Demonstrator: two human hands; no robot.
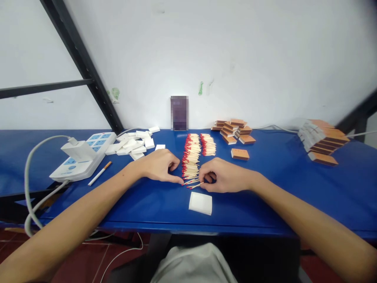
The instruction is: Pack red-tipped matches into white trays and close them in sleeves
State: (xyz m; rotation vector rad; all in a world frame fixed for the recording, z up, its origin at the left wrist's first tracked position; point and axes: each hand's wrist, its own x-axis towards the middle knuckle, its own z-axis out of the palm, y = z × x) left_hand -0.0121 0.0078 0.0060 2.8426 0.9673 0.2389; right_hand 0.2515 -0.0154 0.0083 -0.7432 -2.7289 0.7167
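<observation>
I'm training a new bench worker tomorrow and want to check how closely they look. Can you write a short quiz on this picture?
1. True or false: the white tray lies nearer the person than the left hand does.
2. Multiple choice: what lies on the table beside the power strip? A) a pen B) a cigarette C) a screwdriver
3. Fill in: the right hand pinches a few loose ____ at the near end of the red-tipped row.

Key: 1 true; 2 B; 3 matches.
</observation>
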